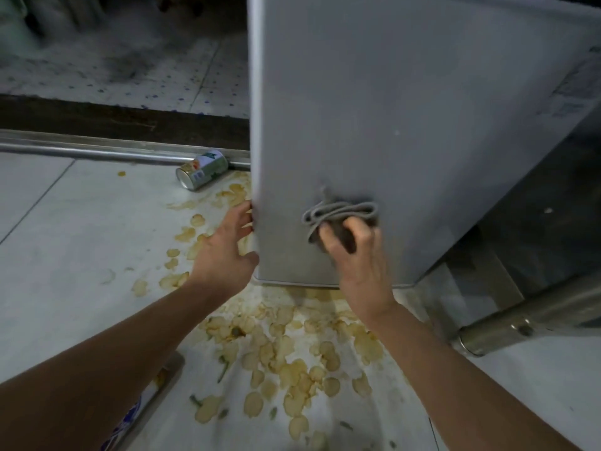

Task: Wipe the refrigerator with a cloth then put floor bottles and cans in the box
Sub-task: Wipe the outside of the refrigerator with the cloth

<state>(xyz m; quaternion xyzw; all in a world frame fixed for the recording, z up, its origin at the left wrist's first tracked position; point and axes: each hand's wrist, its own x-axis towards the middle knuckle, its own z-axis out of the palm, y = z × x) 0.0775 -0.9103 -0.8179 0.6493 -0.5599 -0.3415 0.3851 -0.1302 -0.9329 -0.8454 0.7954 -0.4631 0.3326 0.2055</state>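
The person is bending low in front of the refrigerator (390, 109), and the wiping step is what is going on here. The right hand (357, 258) is pressing a bunched grey cloth (341, 213) against the lower part of the grey door, its fingers curled round the cloth. The left hand (224, 249) is bracing against the door's left edge, fingers spread apart and straight, holding nothing. A can (201, 169) is lying on its side on the floor (65, 239) by the metal door track (97, 151), just left of the refrigerator, among scattered chips (292, 362) and a yellowish spill. No box is showing. I reckon the bottom strip of the door is what remains, and afterwards the can is going to need a reach to the left.
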